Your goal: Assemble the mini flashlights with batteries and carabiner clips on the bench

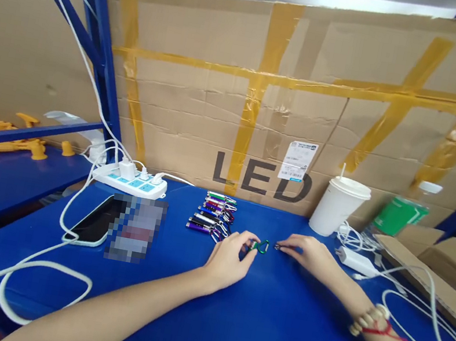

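My left hand (232, 259) pinches a green carabiner (261, 247) with a short body near its fingertips, just above the blue table (202, 319). To its right, my right hand (306, 252) has thumb and fingers closed on a small dark metal piece (277, 247), too small to name. A gap separates the two hands. Beyond my left hand lies a stacked row of small keychain flashlights (214, 213) in purple, black, silver, blue, red and green, their carabiner clips pointing right.
At left are a white power strip (131, 182) with plugs, a phone (95, 220) and a white cable (56, 266). A lidded white cup (339, 205), a green-labelled bottle (403, 213), a white adapter (356, 261) and an opened carton (433, 283) stand right. Behind rises a taped cardboard box (199, 106).
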A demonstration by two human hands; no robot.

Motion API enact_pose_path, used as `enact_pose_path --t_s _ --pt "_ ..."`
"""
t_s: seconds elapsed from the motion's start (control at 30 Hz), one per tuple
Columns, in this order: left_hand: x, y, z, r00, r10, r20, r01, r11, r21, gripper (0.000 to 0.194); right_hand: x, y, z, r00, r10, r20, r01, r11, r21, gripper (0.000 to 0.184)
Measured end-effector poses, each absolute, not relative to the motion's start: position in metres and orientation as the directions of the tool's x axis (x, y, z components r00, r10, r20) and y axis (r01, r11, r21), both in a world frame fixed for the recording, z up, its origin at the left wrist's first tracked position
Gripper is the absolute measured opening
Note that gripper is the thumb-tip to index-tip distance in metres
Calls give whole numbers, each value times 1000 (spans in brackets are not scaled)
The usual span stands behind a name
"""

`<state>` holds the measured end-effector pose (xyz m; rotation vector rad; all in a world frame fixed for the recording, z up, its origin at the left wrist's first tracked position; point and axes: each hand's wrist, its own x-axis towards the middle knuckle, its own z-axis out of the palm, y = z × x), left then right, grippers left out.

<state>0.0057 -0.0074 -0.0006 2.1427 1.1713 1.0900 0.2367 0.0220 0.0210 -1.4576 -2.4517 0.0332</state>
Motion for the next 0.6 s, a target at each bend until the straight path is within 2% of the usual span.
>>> enact_pose_path --t_s 0.2,0.4,0.6 --pt "6 -7 0 356 849 391 477 -524 706 21 238 12 24 -417 885 205 862 457 -219 32" --pt "4 -8 2 396 846 357 474 -521 710 22 227 8 12 -536 800 271 804 581 -124 40" --pt "4 -6 1 406 846 344 422 -508 751 22 228 12 5 -664 676 321 707 707 -27 33"
